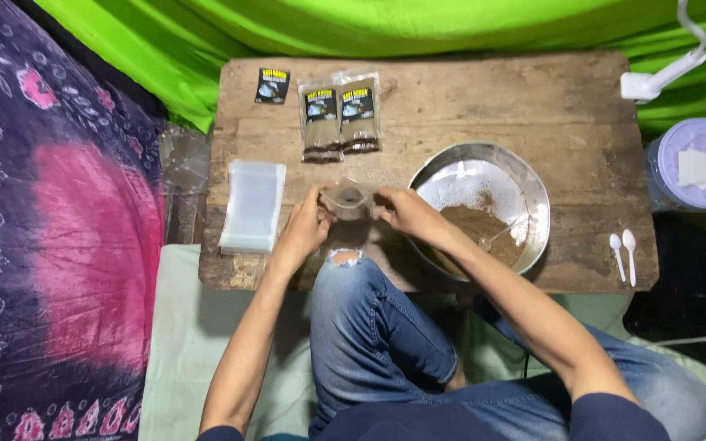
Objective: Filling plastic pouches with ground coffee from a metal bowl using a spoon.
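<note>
Small clear pouch [346, 198] sat held up just above the table [451, 98], near its front edge, w/ mouth pulled open toward the camera; a bit of brown powder showed inside. Left hand [306, 227] pinched pouch's left edge, fingers closed on it. Right hand [402, 214] pinched the right edge, same narrow pinch grip. Both forearms bare, reaching over a knee in torn blue jeans [369, 327].

Just right of pouch: round metal bowl [533, 184] on table, holding a heap of brown powder [480, 229] in its near half, w/ a spoon [504, 233] resting in it. Just behind pouch, toward table's far edge: two filled pouches [341, 118] lying side by side, touching, each clear w/ brown contents low & a black rectangular label w/ yellow print up top. Left of those, apart: one loose black label card [272, 85], small, rectangular. Left of hands, at table's left edge: stack of empty clear bags [252, 204], flat, rectangular.

Table's right front corner: two small white plastic spoons [623, 253], side by side. Off table to right: lilac-lidded round tub [696, 163] w/ white paper squares on lid. White clip lamp [655, 77] at far right corner. Green cloth [369, 24] behind table; purple-pink patterned fabric [51, 220] at left.
</note>
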